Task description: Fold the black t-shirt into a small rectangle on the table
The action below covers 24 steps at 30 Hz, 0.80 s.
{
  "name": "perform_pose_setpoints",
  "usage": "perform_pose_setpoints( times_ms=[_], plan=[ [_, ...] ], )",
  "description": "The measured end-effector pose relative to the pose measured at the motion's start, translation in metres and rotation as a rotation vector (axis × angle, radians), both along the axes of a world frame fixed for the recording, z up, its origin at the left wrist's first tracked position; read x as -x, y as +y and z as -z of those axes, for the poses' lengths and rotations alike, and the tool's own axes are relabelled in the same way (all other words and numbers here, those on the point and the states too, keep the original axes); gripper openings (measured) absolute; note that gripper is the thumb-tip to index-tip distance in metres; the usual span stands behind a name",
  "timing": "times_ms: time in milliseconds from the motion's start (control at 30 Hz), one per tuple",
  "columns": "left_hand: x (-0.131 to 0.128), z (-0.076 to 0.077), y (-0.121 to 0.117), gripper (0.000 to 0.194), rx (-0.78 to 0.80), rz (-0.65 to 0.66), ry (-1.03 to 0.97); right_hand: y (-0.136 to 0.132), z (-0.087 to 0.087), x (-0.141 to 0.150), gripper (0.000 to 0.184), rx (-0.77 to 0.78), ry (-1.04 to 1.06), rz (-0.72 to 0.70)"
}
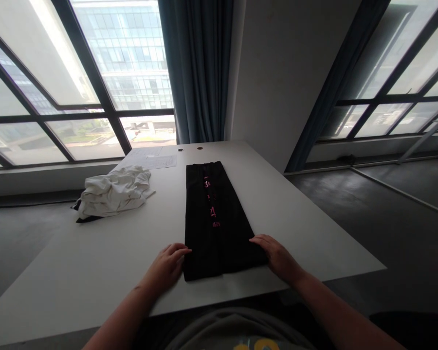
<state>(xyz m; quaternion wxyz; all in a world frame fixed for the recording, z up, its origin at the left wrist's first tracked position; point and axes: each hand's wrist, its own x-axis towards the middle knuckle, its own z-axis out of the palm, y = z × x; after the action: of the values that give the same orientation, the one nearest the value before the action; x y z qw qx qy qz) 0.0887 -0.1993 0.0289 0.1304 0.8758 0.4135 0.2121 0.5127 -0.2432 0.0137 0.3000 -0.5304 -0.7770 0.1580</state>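
A black garment (200,243) with pink lettering down its middle lies folded into a long strip on the white table (295,233). My left hand (170,262) is at the strip's left edge near the front, its fingers closed over that edge. Across from it, my right hand (277,255) grips the right edge near the front corner, fingertips on top of the cloth. Both thumbs are mostly hidden. The garment rests flat, and its exact kind cannot be told from the folded shape.
A crumpled pile of white cloth (113,192) with some black fabric under it lies at the table's left side. Paper sheets (160,161) lie near the far edge, beside round table holes (200,148). Windows, a blue curtain (200,73) and a pillar stand behind.
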Motion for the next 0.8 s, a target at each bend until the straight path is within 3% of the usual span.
perform_pose_setpoints(
  times_ms=[133,300,367,533,600,700,800],
  plan=[
    [0.002,-0.007,0.002,0.048,0.070,0.065,0.067,0.010,-0.008,-0.004,0.041,0.065,-0.019,-0.071],
    [-0.006,-0.004,0.001,0.046,0.028,-0.072,0.063,0.014,-0.013,-0.006,0.043,0.131,-0.068,-0.177],
    [-0.011,-0.003,0.002,0.051,0.001,-0.066,0.069,0.014,-0.014,-0.006,0.044,0.136,-0.088,-0.212],
    [-0.015,-0.006,0.001,0.063,0.063,0.198,0.091,0.010,-0.015,-0.008,0.045,0.116,-0.101,-0.335],
    [-0.012,-0.008,-0.002,0.059,0.124,0.264,0.059,0.004,-0.015,-0.009,0.040,0.130,-0.050,-0.360],
    [-0.009,-0.014,-0.009,0.045,0.213,0.188,-0.007,-0.006,-0.014,-0.008,0.035,0.174,0.078,-0.331],
    [-0.012,-0.024,-0.012,0.033,0.291,0.074,-0.023,-0.011,-0.015,-0.002,0.038,0.237,0.189,-0.195]
  ],
)
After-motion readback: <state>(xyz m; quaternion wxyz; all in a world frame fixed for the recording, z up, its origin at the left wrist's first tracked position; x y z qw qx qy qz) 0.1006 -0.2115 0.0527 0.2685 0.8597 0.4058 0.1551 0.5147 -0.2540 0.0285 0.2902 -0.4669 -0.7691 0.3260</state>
